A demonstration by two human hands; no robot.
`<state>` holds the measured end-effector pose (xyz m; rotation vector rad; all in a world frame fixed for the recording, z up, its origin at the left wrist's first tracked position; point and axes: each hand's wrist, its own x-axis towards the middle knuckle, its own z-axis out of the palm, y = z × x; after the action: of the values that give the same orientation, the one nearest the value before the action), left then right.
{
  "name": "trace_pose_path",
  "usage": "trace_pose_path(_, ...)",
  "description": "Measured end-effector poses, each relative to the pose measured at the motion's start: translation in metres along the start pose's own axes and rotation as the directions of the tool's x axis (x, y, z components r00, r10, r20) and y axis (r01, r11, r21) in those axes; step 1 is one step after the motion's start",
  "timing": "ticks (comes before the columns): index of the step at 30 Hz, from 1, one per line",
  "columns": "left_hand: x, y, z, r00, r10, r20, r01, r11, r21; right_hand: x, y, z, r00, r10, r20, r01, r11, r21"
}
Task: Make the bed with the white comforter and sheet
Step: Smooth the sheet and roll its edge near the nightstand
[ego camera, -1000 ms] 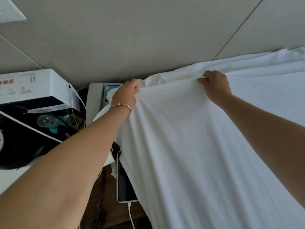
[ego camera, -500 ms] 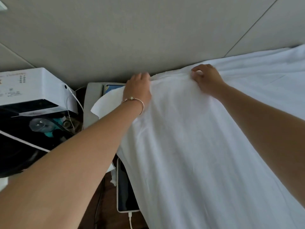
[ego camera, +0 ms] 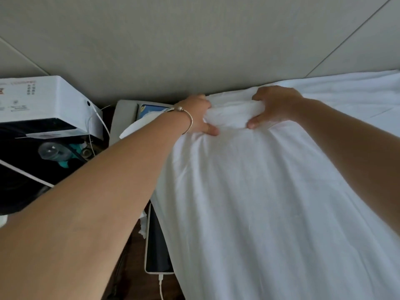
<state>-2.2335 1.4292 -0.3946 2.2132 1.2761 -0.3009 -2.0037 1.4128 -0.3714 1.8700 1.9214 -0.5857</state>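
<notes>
A white sheet covers the bed from the headboard wall down to the lower right. At its top edge, by the wall, a bunched fold of the sheet lies between my hands. My left hand, with a bracelet on the wrist, grips the fold from the left, thumb pressed on the cloth. My right hand grips the same fold from the right, fingers curled over it and thumb underneath. What lies under the sheet is hidden.
A grey padded headboard wall rises behind the bed. Left of the bed stands a white box over dark clutter. A phone on a charging cable lies on a wooden nightstand beside the mattress edge. A grey device sits near the wall.
Both hands have come closer together at the sheet's top edge and now clutch a bunched fold between them; earlier they held the edge farther apart and higher.
</notes>
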Motion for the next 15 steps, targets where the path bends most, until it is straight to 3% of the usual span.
trace_pose_path(3, -0.010, 0.011, -0.003, 0.998, -0.056, -0.023, 0.058, 0.992, 0.112, -0.012, -0.003, 0.010, 0.997, 0.026, -0.066, -0.024, 0.999, 0.026)
trace_pose_path(7, -0.043, 0.028, 0.019, 0.957, 0.026, -0.289, 0.055, 0.962, 0.268, -0.041, -0.005, 0.044, 0.921, 0.008, -0.390, 0.008, 0.999, 0.039)
trace_pose_path(9, -0.063, 0.035, 0.036, 0.921, 0.064, -0.385, 0.026, 0.974, 0.226, -0.057, -0.005, 0.067, 0.812, -0.043, -0.581, 0.104, 0.992, 0.071)
trace_pose_path(11, -0.078, 0.041, 0.050, 0.921, 0.011, -0.389, 0.036, 0.993, 0.113, -0.073, -0.002, 0.082, 0.741, -0.072, -0.668, 0.165, 0.983, 0.078)
trace_pose_path(15, -0.104, 0.044, 0.082, 0.943, -0.100, -0.317, 0.053, 0.987, -0.151, -0.101, 0.003, 0.100, 0.817, -0.087, -0.570, 0.205, 0.968, 0.147)
